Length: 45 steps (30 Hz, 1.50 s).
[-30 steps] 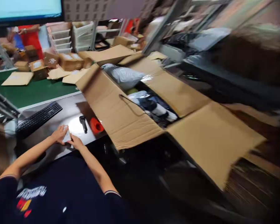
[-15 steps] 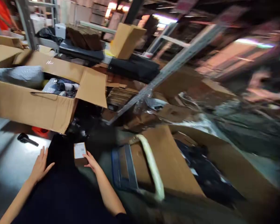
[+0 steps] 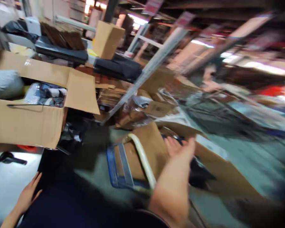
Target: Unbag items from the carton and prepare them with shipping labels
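Right hand (image 3: 180, 156) has swung forward since the earlier frame: open, fingers (image 3: 173, 145) spread and blurred, nothing visibly held, just over the flap of a cardboard box (image 3: 220, 171) with a white label. Blue trolley (image 3: 118, 167) sits left of that hand. Left hand (image 3: 27, 196) is open and empty, beside the grey surface (image 3: 11, 183), below the open carton (image 3: 23, 126).

A warehouse with steel racking (image 3: 152, 66) and cardboard cartons (image 3: 26, 125).
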Available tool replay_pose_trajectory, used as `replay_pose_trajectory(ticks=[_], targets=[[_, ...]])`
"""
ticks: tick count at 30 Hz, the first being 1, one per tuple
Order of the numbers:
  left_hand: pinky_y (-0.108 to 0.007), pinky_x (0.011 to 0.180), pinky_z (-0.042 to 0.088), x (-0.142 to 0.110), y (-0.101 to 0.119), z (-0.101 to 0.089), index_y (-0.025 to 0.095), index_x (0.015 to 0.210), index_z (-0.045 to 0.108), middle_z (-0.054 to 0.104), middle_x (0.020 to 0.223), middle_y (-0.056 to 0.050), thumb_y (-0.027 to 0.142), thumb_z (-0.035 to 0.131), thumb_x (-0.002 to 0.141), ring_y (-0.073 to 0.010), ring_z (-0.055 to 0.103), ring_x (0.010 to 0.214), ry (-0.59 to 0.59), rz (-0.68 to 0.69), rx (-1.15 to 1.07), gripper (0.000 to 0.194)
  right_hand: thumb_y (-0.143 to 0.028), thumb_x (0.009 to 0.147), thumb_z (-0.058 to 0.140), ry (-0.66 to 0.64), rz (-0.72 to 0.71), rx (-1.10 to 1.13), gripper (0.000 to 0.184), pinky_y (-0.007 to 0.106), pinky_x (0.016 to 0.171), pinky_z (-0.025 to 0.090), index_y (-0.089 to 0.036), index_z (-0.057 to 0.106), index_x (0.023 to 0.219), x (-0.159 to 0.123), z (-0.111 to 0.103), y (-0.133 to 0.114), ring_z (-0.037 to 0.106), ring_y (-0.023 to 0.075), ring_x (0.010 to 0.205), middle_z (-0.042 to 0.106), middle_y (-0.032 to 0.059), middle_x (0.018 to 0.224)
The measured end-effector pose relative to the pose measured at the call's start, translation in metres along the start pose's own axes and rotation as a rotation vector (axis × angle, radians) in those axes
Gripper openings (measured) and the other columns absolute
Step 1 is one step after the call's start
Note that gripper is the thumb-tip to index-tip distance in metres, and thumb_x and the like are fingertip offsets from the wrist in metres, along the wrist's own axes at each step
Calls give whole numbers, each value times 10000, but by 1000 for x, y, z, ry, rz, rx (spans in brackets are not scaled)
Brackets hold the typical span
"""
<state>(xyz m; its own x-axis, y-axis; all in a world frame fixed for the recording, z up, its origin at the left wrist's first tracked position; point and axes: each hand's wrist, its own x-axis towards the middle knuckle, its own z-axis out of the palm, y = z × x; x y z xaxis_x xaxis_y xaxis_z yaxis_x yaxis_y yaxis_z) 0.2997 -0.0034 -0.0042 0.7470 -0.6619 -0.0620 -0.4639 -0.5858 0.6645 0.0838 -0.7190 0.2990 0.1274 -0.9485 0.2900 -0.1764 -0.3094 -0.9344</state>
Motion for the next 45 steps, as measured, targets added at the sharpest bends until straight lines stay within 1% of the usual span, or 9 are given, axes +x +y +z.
replay_pose_trajectory(ticks=[3, 5, 13, 17, 22, 29, 34, 40, 45], targets=[[-486, 1065, 586, 0, 16, -10, 446, 1564, 379, 481, 1590, -34, 385, 545, 925, -319, 638, 1301, 26, -107, 4, 663, -594, 779, 689, -145, 246, 285, 228, 507, 878, 574, -367, 708, 773, -10, 82, -13, 740, 247, 973, 740, 162, 1139], [-481, 1048, 599, -4, 17, -14, 505, 1520, 424, 540, 1537, 0, 419, 566, 907, -316, 664, 1265, 62, -186, -20, 636, -548, 703, 796, -325, 206, 262, 293, 522, 866, 594, -342, 749, 906, -36, 146, -38, 747, 260, 900, 764, 132, 1041], [-564, 949, 658, -51, 0, -37, 793, 1264, 450, 712, 1204, 259, 495, 670, 755, -313, 762, 1051, 391, -479, -67, 629, -458, 892, 673, -1126, -727, -137, 229, 395, 762, 585, -281, 802, 958, -102, 381, -194, 716, 227, 776, 786, 67, 914], [-597, 962, 639, -69, 20, -49, 610, 1200, 687, 776, 1153, 127, 538, 634, 743, -370, 754, 1062, 504, -758, -26, 465, -297, 907, 626, -1384, -962, -235, 208, 399, 782, 566, -252, 796, 1019, -112, 506, -229, 718, 242, 828, 790, 50, 961], [-507, 1023, 606, -61, 60, -45, 305, 1258, 745, 749, 1273, -52, 545, 505, 856, -357, 720, 1161, 334, -924, -68, 526, -113, 913, 510, -1626, -1141, -521, 386, 406, 1002, 527, -157, 721, 1233, -155, 619, -235, 698, 283, 1129, 753, 127, 1231], [-513, 1024, 609, -20, 81, -41, 396, 1132, 787, 783, 1182, 40, 559, 551, 814, -356, 741, 1113, 358, -972, -159, 428, -399, 840, 752, -1655, -1349, -852, 786, 480, 1080, 482, -108, 458, 1509, -191, 645, -227, 544, 390, 1348, 544, 233, 1494], [-513, 1032, 602, -13, 69, -61, 430, 1118, 786, 782, 1184, 42, 536, 607, 803, -354, 743, 1109, 396, -884, -128, 378, -354, 707, 872, -1626, -1421, -1063, 422, 447, 800, 571, -137, 755, 1050, -199, 661, -250, 713, 383, 1013, 703, 208, 1192], [-514, 974, 628, -23, 63, -100, 468, 1077, 779, 794, 1141, 79, 598, 609, 798, -339, 768, 1045, 607, -884, -101, 352, -198, 805, 717, -1632, -1336, -52, 72, 355, 745, 596, -197, 689, 871, -164, 641, -277, 714, 232, 861, 738, 69, 941], [-480, 1058, 573, 27, 89, -167, 270, 1122, 775, 790, 1185, -59, 629, 655, 828, -325, 730, 1142, 833, -760, -301, 479, -57, 808, 636, -1259, -1512, 682, 402, 400, 962, 616, -239, 677, 1163, -199, 565, -293, 701, 236, 1137, 722, 100, 1233]])
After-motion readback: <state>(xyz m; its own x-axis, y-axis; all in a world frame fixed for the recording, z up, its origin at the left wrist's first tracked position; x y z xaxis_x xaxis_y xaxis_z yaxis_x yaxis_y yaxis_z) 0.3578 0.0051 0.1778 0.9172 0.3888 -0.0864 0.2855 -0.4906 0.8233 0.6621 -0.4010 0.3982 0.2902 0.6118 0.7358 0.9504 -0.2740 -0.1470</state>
